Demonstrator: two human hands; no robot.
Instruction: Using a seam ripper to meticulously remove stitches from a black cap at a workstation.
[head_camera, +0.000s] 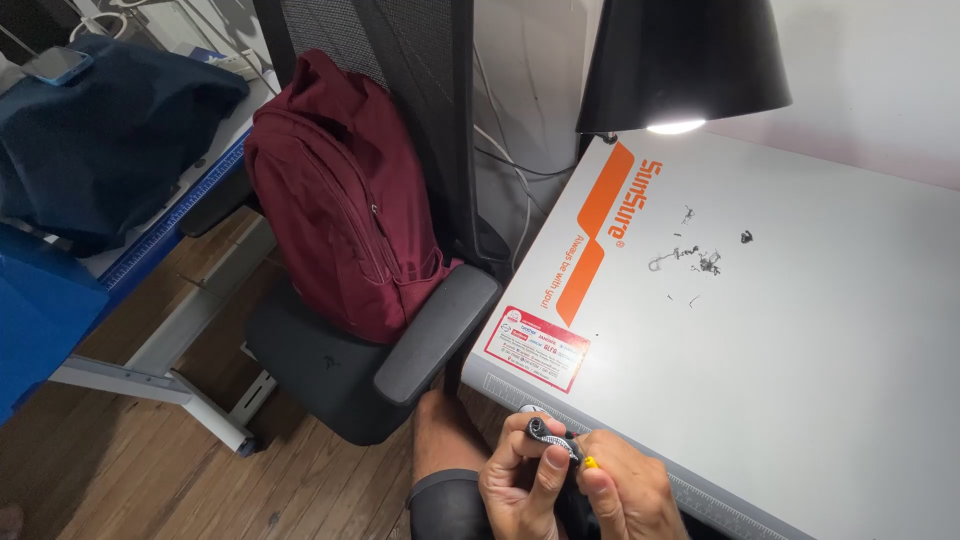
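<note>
Left hand (522, 483) and right hand (628, 495) grip a small black part (548, 434).

Both hands are meeting low in front of the body. The left hand (522, 478) is curling its fingers and pinching with thumb and forefinger. The right hand (625, 492) is pressing close beside it, fingertips touching.

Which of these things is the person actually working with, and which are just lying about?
In use: left hand, right hand, small black part, yellow-tipped tool, small metal bits on the white table.
Lying about: maroon backpack, office chair, black lamp, blue cloth.
</note>
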